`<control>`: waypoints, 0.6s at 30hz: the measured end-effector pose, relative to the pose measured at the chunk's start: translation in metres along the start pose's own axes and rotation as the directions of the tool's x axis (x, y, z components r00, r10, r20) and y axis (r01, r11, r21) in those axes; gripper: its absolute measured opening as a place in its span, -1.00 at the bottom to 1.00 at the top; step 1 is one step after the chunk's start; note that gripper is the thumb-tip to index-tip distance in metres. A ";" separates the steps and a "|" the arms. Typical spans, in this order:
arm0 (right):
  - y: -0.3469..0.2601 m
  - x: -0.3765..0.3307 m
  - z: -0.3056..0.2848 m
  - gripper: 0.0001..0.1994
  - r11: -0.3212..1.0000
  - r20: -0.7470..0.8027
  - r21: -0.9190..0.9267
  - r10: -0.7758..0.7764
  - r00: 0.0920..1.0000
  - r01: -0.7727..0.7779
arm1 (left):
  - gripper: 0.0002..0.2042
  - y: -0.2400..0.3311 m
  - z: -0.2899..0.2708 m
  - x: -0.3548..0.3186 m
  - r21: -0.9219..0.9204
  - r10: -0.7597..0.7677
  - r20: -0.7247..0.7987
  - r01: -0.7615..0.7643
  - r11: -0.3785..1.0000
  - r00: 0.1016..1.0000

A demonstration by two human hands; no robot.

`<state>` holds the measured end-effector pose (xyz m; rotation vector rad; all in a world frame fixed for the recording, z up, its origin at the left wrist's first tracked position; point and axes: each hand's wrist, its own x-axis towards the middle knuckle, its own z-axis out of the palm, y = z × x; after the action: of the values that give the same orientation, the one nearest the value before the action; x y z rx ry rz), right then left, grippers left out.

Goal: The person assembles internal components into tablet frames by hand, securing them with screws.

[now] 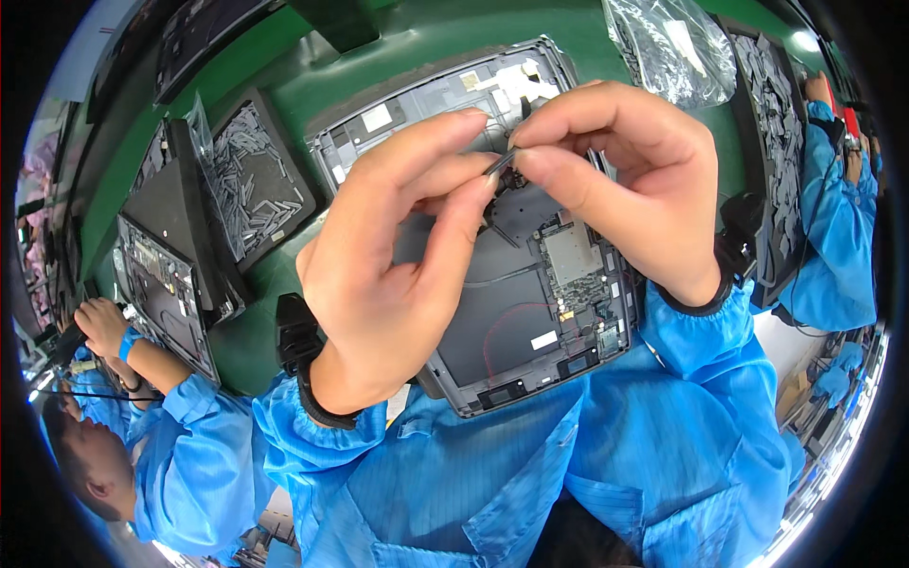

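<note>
My left hand [393,260] and my right hand [634,175] meet above an opened laptop chassis [492,331]. A small dark grey strip [502,163] is pinched between thumb and index finger of each hand, one hand at either end. The chassis' near half shows a circuit board [573,260], loose cables and a thin red wire. Its far half [379,118] is a grey panel with pale labels, partly hidden behind my hands. Where the two halves meet is mostly covered by my fingers.
To the left, a dark foam tray [301,213] holds many small grey strips [251,180]. Another parts tray [772,142] and a clear plastic bag [672,52] lie at right. A co-worker's hand [102,327] is beside another chassis [166,293]; a second co-worker's sleeve [833,227] shows at far right.
</note>
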<state>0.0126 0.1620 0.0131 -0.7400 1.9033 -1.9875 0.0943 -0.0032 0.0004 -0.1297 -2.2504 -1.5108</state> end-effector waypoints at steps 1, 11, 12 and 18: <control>-0.002 0.003 -0.005 -0.86 0.962 0.054 -0.240 -0.119 0.991 0.129 | -0.65 0.001 -0.001 0.001 0.062 0.020 0.023 -0.022 0.998 1.000; 0.000 0.031 -0.032 -0.84 0.451 0.408 -0.686 -0.411 0.815 0.570 | -0.61 -0.008 -0.002 0.039 0.279 0.216 0.244 -0.282 0.918 0.945; 0.001 0.033 -0.033 -0.84 0.453 0.406 -0.688 -0.408 0.818 0.567 | -0.61 -0.010 -0.001 0.042 0.276 0.214 0.246 -0.280 0.919 0.945; 0.038 0.064 -0.043 -0.88 0.320 0.323 -0.684 -0.673 0.665 0.656 | -0.67 -0.019 0.006 0.068 0.367 0.105 0.192 -0.171 0.914 0.976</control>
<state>-0.0695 0.1601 -0.0135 -2.0520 2.7769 -1.3422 0.0248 -0.0161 0.0092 -0.3026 -2.5639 -0.9963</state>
